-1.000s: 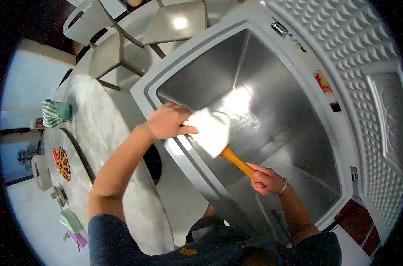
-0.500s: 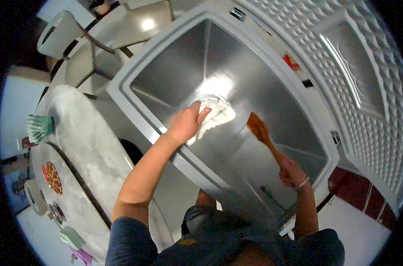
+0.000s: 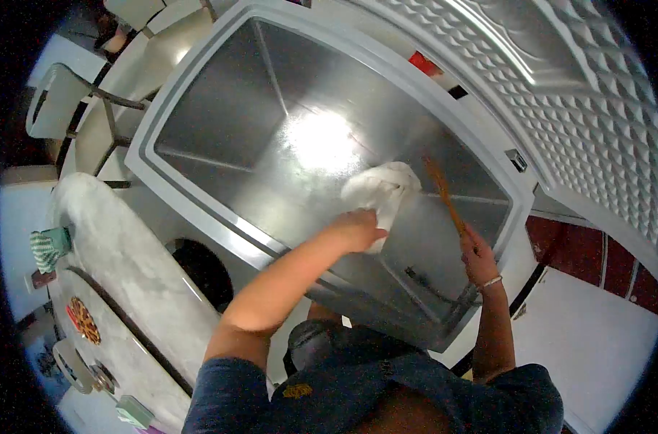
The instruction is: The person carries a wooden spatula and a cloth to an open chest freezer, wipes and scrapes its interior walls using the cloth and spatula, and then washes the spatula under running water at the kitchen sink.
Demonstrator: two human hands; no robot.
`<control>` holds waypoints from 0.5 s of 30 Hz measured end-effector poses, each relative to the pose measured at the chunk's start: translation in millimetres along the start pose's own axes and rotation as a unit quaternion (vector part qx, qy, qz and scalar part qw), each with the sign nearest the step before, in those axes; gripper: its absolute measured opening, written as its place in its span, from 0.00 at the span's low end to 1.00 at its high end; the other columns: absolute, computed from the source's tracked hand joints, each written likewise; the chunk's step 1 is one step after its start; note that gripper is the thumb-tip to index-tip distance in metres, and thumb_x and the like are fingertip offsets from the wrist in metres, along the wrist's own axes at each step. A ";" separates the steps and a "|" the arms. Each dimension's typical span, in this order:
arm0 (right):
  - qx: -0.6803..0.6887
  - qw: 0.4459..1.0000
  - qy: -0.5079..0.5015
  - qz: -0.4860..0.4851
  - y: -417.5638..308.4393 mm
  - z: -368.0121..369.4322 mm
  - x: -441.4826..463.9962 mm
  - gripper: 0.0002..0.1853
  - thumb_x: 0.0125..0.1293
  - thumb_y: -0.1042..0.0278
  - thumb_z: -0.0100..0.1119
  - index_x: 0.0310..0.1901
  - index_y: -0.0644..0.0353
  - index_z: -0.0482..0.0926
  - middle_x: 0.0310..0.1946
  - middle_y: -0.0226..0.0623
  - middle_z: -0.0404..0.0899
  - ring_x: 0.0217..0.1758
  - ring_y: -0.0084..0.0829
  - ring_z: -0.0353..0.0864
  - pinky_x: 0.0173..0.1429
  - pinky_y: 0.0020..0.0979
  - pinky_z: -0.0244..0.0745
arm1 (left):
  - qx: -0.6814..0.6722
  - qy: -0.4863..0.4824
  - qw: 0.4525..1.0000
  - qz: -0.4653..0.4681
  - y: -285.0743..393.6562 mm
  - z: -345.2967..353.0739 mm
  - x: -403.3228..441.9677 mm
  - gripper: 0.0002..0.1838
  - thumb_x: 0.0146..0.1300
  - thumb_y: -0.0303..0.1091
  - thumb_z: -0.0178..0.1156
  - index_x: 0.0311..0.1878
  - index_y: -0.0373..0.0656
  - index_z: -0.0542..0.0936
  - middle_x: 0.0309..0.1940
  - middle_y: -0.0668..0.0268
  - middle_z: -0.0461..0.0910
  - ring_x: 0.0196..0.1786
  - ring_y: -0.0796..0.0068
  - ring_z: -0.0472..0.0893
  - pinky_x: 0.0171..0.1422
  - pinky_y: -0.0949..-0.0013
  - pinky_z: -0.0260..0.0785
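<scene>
Below me is an open chest freezer with a shiny metal inside point(image 3: 220, 108). My left hand point(image 3: 358, 230) reaches in over the near rim, fingers closed on the lower end of a white cloth point(image 3: 383, 186). The cloth hangs bunched and lies over the metal inside. On the right, my right hand point(image 3: 478, 259) wraps round the handle of a wooden spatula point(image 3: 443, 189). The spatula's blade points away from me, turned nearly edge-on, just right of the cloth and apart from it.
The raised lid point(image 3: 597, 123) with a dimpled lining stands along the far right side. A marble-patterned table point(image 3: 126, 239) is at left, with a green-striped cloth point(image 3: 50, 246) and a round patterned mat point(image 3: 85, 320). Chairs point(image 3: 61, 101) stand at upper left.
My left hand has carried the white cloth to the right, closer to the spatula. The spatula has turned from showing its flat face to nearly edge-on. The view has shifted too.
</scene>
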State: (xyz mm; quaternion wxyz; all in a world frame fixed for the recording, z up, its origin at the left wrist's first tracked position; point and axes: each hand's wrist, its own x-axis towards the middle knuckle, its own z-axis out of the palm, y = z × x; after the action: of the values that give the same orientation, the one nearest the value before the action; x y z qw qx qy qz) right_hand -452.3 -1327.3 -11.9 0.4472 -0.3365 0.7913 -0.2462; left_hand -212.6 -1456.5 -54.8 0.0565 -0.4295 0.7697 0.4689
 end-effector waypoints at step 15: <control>-0.489 0.861 -0.072 0.120 85.2 111.5 157.4 0.19 0.62 0.58 0.33 0.54 0.51 0.62 0.48 0.44 0.69 0.50 0.44 0.68 0.52 0.40 0.63 | 0.316 0.160 0.923 -0.149 -64.7 -133.9 -11.1 0.12 0.57 0.38 0.46 0.36 0.41 0.74 0.34 0.57 0.76 0.38 0.59 0.76 0.40 0.60 0.68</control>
State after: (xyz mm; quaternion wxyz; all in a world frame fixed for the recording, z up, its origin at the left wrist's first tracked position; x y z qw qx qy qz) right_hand -440.3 -1400.1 -209.4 0.3070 -0.4311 0.8101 0.2521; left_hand -117.2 -1565.3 -18.8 0.1348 -0.5683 0.8039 0.1124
